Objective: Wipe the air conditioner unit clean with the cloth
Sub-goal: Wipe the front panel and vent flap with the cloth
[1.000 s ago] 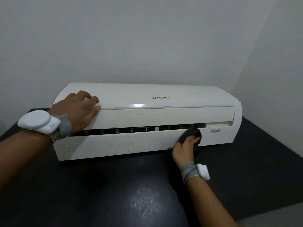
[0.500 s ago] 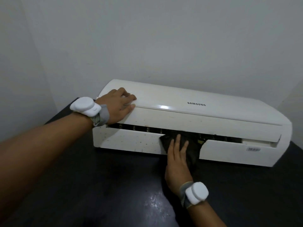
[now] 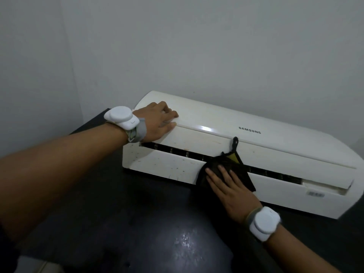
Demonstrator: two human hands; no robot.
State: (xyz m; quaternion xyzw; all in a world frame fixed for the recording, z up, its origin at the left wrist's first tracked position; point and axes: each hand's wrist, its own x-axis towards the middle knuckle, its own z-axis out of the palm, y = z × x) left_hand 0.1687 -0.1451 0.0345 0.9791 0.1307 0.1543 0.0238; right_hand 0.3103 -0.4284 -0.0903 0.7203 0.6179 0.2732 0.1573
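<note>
I see a bare indoor room: plain white walls (image 3: 197, 46), an air conditioner unit (image 3: 295, 142) lying on a dark table (image 3: 110, 223).

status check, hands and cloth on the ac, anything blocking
Left hand braces the air conditioner at its top left. Right hand presses cloth flat on its lower front. Dirt specks left of cloth. Nothing in the way.

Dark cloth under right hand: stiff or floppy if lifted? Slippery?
Probably floppy: the cloth follows the air conditioner's front contour, corner folded over. Likely light: the right hand pins it with flat fingers alone. May slide on smooth plastic.
</note>
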